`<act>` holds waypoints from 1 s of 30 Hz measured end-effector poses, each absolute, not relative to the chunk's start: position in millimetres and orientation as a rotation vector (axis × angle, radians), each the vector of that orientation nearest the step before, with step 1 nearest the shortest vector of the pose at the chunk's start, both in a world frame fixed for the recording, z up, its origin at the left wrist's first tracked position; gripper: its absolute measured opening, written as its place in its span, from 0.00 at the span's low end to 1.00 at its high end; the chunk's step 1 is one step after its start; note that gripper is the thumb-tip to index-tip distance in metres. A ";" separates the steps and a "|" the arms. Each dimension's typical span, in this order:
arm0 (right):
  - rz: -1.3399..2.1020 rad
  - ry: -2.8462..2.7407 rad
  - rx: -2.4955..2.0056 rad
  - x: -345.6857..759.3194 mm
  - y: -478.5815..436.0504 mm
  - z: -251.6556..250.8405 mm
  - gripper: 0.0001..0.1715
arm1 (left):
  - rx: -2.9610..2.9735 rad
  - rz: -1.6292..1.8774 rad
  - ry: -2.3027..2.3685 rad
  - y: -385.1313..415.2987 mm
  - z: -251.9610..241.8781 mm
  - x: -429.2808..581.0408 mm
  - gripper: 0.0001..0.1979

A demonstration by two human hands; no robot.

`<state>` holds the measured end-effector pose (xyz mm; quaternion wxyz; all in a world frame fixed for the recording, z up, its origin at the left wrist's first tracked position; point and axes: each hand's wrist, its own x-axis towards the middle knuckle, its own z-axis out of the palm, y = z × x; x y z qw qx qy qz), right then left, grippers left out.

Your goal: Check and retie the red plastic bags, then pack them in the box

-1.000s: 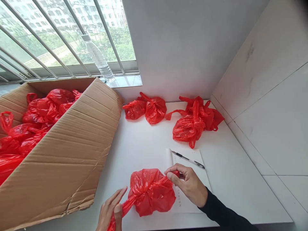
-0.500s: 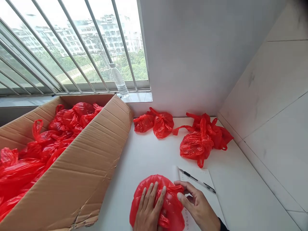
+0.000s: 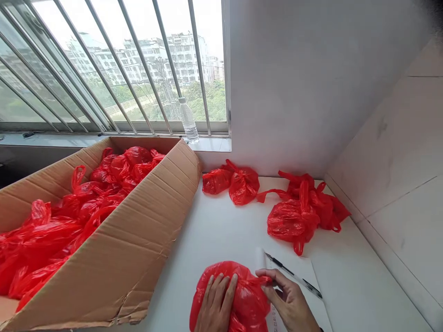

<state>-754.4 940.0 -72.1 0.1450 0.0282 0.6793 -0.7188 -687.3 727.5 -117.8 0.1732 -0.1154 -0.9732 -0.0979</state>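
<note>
Clearly the work sat low in the view: the left hand point(image 3: 216, 302) lay open and flat, palm down with fingers spread, on top of the red bag point(image 3: 251, 295), while the right hand point(image 3: 292, 306) was closed in a pinch on the bag's twisted end on its right side. The bag rested on the white surface point(image 3: 214, 230), close to the person and partly over the left edge of the sheet of paper point(image 3: 297, 265).

By my judgement, the flat hand did best with even pressure over the bulge, so the thin plastic could not slip, and the pinch needed to stay close to the body of the bag, so the handle would stretch rather than tear.

Room was tight on two sides. The cardboard box point(image 3: 138, 240), full of more red bags point(image 3: 86, 203), leaned in just beside the left hand. The pen point(image 3: 294, 275) lay on the paper, just beyond the right hand's fingertips, where a careless sweep could knock it away. Open surface stretched ahead, up to two bags point(image 3: 235, 182) by the back wall and a cluster of bags point(image 3: 304, 212) near the tiled wall point(image 3: 398, 184). The near edge of the surface was out of view.
</note>
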 end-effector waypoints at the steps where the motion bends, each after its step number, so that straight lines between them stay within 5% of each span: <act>1: -2.077 1.970 0.092 -755.0 941.3 -74.1 0.30 | -0.312 -0.346 -2.754 724.5 -114.5 -688.8 0.33; 9: -2.028 2.037 0.174 -764.2 963.4 -86.8 0.28 | 0.156 -0.612 -2.529 686.4 -40.2 -776.6 0.15; 15: -2.071 2.264 0.283 -757.0 959.0 -99.7 0.24 | 0.322 -0.391 -2.493 671.1 -51.7 -849.9 0.29; 20: -1.997 2.541 -0.030 -749.1 954.0 -125.4 0.20 | 0.182 0.007 -2.608 663.8 -94.1 -862.2 0.33; 30: -1.624 2.891 -0.402 -745.1 951.8 -151.3 0.16 | 0.218 0.092 -2.814 659.8 -118.8 -884.3 0.36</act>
